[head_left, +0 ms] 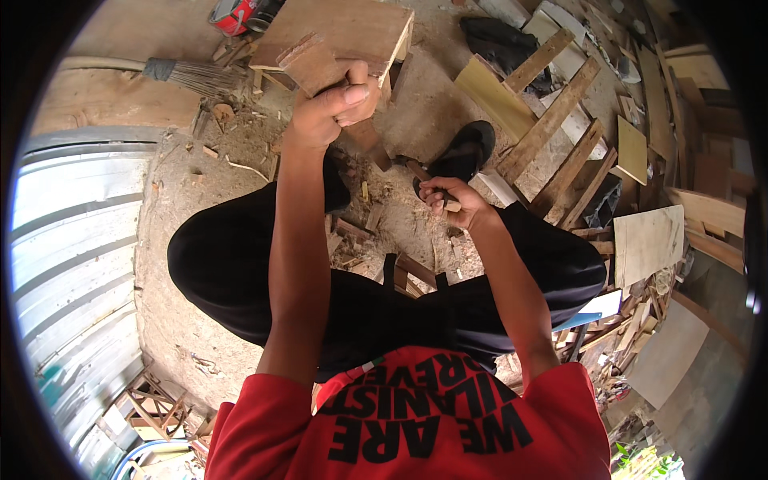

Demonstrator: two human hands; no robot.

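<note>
The floor (192,320) is brown and dusty, strewn with wood chips and shavings, densest around the middle of the view. At 9 o'clock stands a ribbed, pale metal wall (76,240). A broom (196,76) lies at 10 o'clock, its handle along a wide plank (104,112). A low wooden stand (352,32) with a thick, smooth top is between 11 and 12 o'clock; a red can (230,18) is at 11. A black sandal (482,144) shows between 1 and 2 o'clock, and at 4 o'clock scraps of wood lie in a heap (632,332).

The left hand (340,104), between 11 and 12 o'clock, is closed in a fist round a reddish-brown wood piece (308,64) that overlaps the near edge of the stand in view; whether they touch cannot be told. Its upper end is blunt and rough-edged. A brown length shows below the fist, but whether it is the same piece is unclear. The right hand (452,198), at 2 o'clock close to the centre, has its fingers curled round a slim brown stick-like piece (454,206), paler at the near end; its exact kind is unclear.

Counted: two hands, one piece in each; one broom; one stand; one red can; four rough slats (556,120) side by side near 2 o'clock; two yellowish boards (496,98), at 1 and 2 o'clock.
</note>
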